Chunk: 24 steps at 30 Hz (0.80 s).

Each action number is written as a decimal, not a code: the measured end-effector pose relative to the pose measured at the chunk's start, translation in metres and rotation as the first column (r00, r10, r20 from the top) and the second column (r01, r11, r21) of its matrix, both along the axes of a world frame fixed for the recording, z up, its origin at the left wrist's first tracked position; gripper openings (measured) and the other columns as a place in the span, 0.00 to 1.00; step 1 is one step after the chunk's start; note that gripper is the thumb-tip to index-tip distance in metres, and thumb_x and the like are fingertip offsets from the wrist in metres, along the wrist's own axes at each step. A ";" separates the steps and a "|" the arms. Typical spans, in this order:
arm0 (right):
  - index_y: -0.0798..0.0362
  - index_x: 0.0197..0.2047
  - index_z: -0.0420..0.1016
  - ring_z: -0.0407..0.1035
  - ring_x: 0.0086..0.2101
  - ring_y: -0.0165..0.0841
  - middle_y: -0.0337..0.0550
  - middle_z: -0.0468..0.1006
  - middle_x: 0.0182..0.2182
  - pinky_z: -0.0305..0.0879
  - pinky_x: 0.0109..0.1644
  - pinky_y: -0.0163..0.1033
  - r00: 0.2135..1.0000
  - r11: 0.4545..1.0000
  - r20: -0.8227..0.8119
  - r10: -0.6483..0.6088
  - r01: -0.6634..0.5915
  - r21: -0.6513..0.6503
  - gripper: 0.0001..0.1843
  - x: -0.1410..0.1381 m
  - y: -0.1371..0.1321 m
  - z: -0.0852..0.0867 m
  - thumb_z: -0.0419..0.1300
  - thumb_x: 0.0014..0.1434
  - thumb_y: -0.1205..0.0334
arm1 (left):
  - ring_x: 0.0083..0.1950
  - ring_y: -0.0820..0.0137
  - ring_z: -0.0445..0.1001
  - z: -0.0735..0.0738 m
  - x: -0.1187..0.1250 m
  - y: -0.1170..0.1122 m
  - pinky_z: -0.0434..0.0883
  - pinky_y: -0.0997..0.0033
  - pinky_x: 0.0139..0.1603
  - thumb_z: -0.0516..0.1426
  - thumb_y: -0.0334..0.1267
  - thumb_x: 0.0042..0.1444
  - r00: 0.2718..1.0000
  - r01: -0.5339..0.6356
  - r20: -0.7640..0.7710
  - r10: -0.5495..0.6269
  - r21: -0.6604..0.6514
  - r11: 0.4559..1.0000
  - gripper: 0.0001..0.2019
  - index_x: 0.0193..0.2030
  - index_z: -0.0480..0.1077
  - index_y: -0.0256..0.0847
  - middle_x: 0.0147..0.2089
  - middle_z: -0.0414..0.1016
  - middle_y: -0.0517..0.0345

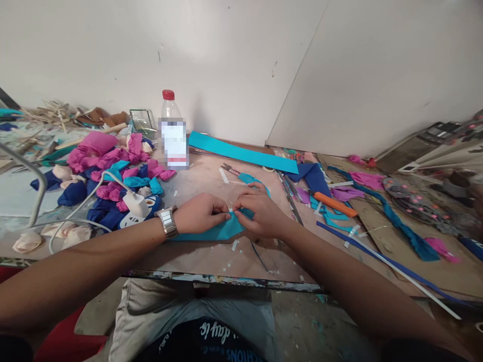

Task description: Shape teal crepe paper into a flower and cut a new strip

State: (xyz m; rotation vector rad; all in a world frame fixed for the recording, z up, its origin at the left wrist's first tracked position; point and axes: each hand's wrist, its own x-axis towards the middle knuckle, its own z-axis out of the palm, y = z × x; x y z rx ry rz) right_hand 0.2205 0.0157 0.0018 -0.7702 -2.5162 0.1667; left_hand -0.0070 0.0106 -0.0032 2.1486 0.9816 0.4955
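Turquoise strip (222, 230) flat at table (211, 256) centre, long axis 9-to-3 | left hand (199, 212) pinched on its top edge from 9 | right hand (260, 213) pinched on it from 3, fingertips nearly touching | scissors (231, 169) at 12, bottle (173, 131) at 11

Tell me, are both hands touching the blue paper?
Touching. The head view shows the left hand and right hand pinching the blue paper strip between fingertips.

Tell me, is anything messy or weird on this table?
Yes. Small white scraps lie scattered around the turquoise piece that the left hand and right hand pinch. A jumbled heap of pink and blue pieces sprawls at the left, and a blue strip overhangs the table's edge.
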 end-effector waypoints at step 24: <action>0.51 0.34 0.77 0.74 0.36 0.37 0.40 0.81 0.31 0.54 0.59 0.53 1.000 1.000 0.002 -0.001 0.001 0.018 0.08 0.002 0.005 -0.004 0.59 0.65 0.64 | 0.27 0.75 0.62 0.002 -0.001 0.002 0.55 0.71 0.30 0.55 0.45 0.66 0.999 -0.025 -0.047 0.026 0.031 0.999 0.17 0.31 0.76 0.37 0.24 0.70 0.62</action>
